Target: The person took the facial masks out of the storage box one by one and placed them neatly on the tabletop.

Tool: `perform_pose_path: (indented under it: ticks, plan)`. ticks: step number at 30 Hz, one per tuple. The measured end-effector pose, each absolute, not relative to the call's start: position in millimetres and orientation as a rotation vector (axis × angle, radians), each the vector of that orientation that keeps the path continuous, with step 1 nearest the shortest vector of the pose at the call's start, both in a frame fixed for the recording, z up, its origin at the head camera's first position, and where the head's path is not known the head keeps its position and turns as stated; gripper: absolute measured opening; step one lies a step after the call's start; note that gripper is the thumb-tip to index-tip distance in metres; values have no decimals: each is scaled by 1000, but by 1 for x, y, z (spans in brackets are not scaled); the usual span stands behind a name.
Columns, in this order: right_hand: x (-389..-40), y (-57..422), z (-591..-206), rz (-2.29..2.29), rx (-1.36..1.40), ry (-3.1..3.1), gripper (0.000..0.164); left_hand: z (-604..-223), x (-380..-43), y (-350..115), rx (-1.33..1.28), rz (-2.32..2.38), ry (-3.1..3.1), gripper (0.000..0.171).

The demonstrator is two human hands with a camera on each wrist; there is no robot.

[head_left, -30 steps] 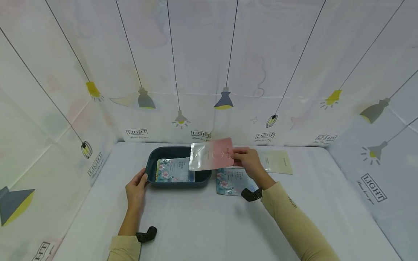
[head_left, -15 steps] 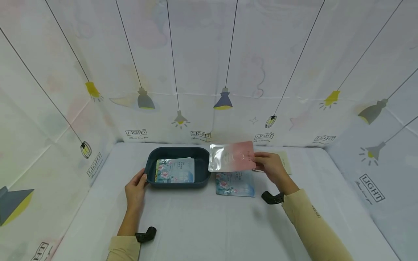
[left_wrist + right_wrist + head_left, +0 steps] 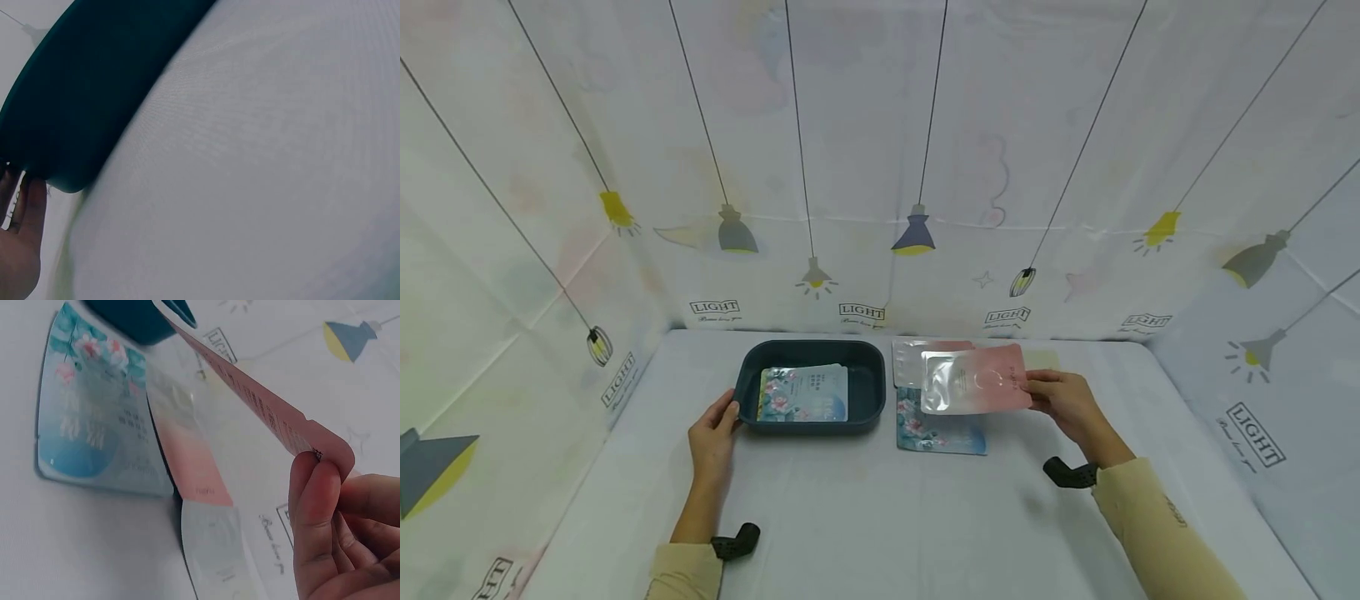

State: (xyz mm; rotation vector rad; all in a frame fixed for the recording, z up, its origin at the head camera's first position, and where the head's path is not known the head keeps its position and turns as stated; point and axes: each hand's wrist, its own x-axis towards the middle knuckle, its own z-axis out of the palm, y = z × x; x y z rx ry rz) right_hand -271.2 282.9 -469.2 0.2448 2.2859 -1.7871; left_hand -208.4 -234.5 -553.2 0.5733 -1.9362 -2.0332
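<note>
My right hand (image 3: 1071,408) pinches the right end of a flat pink-and-silver foil sachet (image 3: 973,379), thumb against fingertips. In the right wrist view the pink sachet (image 3: 269,409) is seen nearly edge-on, raised over the others. Beneath it lie a blue floral sachet (image 3: 940,433), a second pink-and-silver sachet (image 3: 913,362) and a pale yellow-green one (image 3: 1041,359), each partly covered. My left hand (image 3: 711,442) touches the left end of a dark teal tray (image 3: 867,383) with fairly straight fingers. Inside the tray rests another blue floral sachet (image 3: 805,393), with a yellow edge showing at its left.
A white cloth (image 3: 880,517) covers the table. Behind and at both sides hangs a white backdrop (image 3: 850,167) printed with lamps. Each wrist wears a black camera mount, on the left (image 3: 736,542) and on the right (image 3: 1070,473).
My right hand has carried the pink-and-silver sachet from over the tray's right end rightward and lower, above the loose sachets. The left hand and the tray have stayed put.
</note>
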Motion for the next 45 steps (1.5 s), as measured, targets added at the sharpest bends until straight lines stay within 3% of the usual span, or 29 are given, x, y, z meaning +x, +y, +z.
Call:
perform_pose_path:
  ticks: [27, 45]
  plan:
    - [-249, 366, -511, -1723, 570, 2223, 60, -553, -210, -236, 550, -2029, -1925, 42]
    - [-246, 388, -537, -1634, 579, 2291, 60, -556, -210, -236, 551, -2035, -1908, 41]
